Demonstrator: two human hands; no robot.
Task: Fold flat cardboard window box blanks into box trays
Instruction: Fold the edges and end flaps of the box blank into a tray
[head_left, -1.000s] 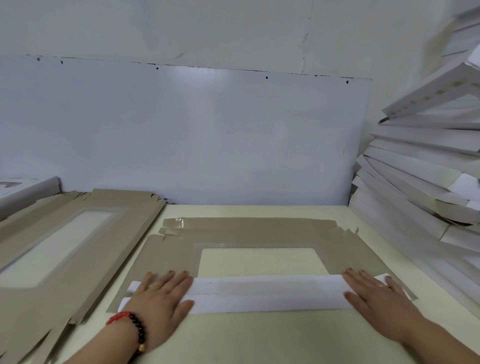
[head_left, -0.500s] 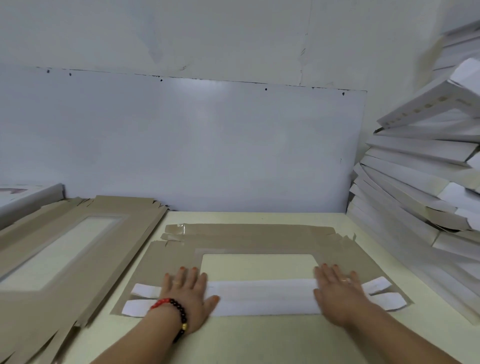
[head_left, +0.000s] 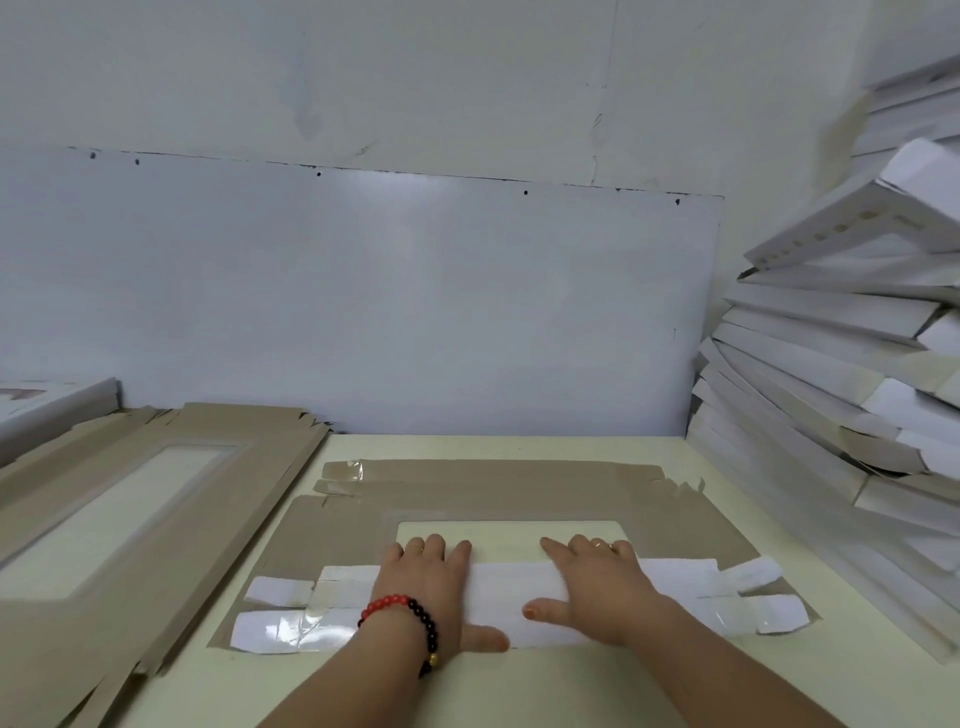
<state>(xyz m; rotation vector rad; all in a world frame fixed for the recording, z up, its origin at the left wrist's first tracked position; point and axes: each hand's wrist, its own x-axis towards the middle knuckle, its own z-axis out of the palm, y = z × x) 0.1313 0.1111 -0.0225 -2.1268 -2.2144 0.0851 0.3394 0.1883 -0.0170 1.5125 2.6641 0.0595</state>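
Head view, single entry. Item: one flat brown cardboard window box blank (head_left: 498, 486), lying brown side up on the pale cream tabletop (head_left: 519, 686), centred in front of the person; rectangular clear window (head_left: 511, 535) in its middle. Near long flap (head_left: 498, 597) folded over onto the blank, white side showing, with glossy white end tabs projecting at left (head_left: 291, 613) and right (head_left: 753, 597). Far edge of the blank carries two narrow brown strips lying flat, with a glossy patch at their left end. Left hand (head_left: 431, 587): flat, fingers straight and together, palm down on the white folded flap, fingertips reaching the window's near edge, thumb spread along the flap's near edge; grasping nothing. Wrist carries a red and black beaded bracelet (head_left: 410, 621). Right hand (head_left: 592, 587): likewise flat and pressing on the same flap, fingers extended toward the window, thumb out to the left; grasping nothing. A ring shows on a finger of each hand. The two hands lie near one another, apart, about the flap's middle. Left of the work: a stack of flat brown window blanks (head_left: 135, 499), tilted, overhanging the table's left side. Right of the work: a tall leaning pile of white folded box trays (head_left: 831, 374) against the wall. Rear: grey-white wall panel (head_left: 363, 301), upright behind the table.
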